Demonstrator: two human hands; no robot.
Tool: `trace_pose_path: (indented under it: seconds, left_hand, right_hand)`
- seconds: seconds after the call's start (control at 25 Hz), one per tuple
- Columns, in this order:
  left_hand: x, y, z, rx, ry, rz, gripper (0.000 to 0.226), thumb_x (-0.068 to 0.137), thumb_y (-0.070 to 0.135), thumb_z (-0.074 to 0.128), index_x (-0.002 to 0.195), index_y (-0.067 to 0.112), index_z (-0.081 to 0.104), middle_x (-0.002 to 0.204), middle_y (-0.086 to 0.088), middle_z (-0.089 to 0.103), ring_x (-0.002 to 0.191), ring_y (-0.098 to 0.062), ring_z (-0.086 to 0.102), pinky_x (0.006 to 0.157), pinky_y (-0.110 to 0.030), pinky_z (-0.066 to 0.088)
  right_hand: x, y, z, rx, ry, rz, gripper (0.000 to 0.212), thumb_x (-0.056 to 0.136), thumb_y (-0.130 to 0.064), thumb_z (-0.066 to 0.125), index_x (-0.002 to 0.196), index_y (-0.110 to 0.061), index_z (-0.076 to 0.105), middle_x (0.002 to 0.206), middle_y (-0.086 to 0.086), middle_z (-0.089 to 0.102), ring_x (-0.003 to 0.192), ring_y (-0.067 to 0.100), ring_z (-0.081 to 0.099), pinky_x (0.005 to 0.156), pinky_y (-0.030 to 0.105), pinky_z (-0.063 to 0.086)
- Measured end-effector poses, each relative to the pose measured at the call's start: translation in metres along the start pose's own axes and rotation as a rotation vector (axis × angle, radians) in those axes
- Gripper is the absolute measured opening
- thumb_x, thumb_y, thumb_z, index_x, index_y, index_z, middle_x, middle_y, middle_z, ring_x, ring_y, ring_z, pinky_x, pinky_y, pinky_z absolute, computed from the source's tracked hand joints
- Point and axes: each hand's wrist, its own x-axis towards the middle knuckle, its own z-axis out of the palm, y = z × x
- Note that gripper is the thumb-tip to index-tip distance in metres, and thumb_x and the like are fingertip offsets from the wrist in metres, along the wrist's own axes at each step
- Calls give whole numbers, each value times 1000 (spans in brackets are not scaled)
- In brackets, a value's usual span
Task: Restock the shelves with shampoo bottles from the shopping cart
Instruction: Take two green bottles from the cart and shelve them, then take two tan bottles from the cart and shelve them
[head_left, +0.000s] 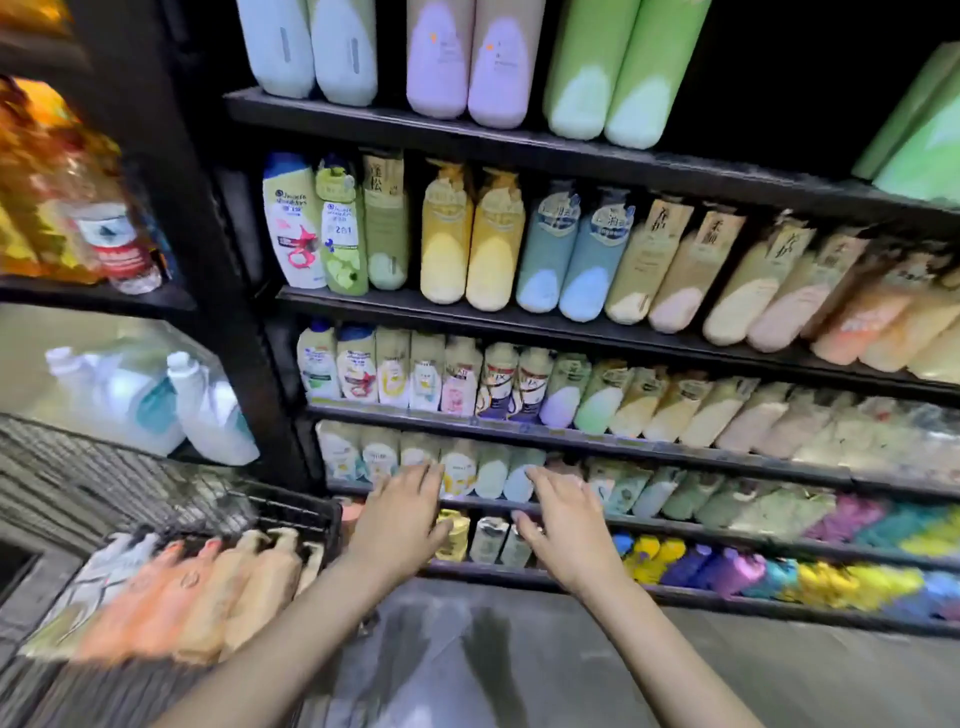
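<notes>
Black shelves (519, 312) hold rows of shampoo bottles in several colours. Both of my hands reach toward the fourth shelf down. My left hand (402, 514) has its fingers straight, the tips touching small white and yellow bottles (457, 470) there. My right hand (558, 525) is also spread flat, its fingertips at a pale blue bottle (522, 478). Neither hand holds anything. At the lower left, the shopping cart (291, 512) carries several orange and beige shampoo bottles (208, 592) lying side by side.
A neighbouring shelf unit at the left holds cooking-oil bottles (78, 208) and white detergent jugs (208, 410). A black post (218, 260) separates the two units. The grey floor (519, 665) lies below the bottom shelf, which carries yellow, purple and blue bottles (727, 566).
</notes>
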Motion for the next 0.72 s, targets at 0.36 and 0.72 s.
trace_pose_path:
  seconds: [0.36, 0.72]
  left_hand:
    - [-171, -98, 53, -44, -181, -370, 65, 90, 44, 48, 144, 13, 27, 147, -9, 36, 131, -27, 40, 107, -38, 36]
    - [-225, -243, 60, -121, -270, -506, 58, 91, 41, 48, 139, 13, 32, 138, -6, 42, 128, -25, 41, 102, -37, 41]
  right_hand:
    - [-82, -141, 114, 41, -390, -256, 51, 96, -39, 40, 142, -17, 32, 145, 5, 40, 132, 26, 38, 111, 36, 24]
    - [-64, -266, 189, 122, -533, -244, 55, 94, -36, 44, 144, -17, 30, 141, 7, 42, 129, 28, 41, 105, 37, 36]
